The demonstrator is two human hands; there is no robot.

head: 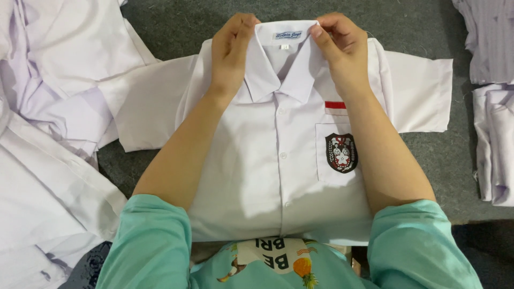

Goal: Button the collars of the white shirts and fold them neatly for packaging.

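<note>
A white short-sleeved button-up shirt (273, 160) lies front-up on a grey carpet, buttoned, sleeves spread to both sides. A dark shield-shaped badge (341, 153) sits on its chest pocket, with a small red and white strip (335, 107) above it. My left hand (230, 51) pinches the left side of the collar (281, 64) at the far end. My right hand (340, 48) pinches the collar's right side. Both forearms stretch over the shirt, in teal sleeves.
A heap of loose white shirts (48, 128) covers the left side. Folded white garments (495, 139) are stacked at the right edge, with a pale striped one (490, 32) beyond them. Grey carpet (428, 160) shows between.
</note>
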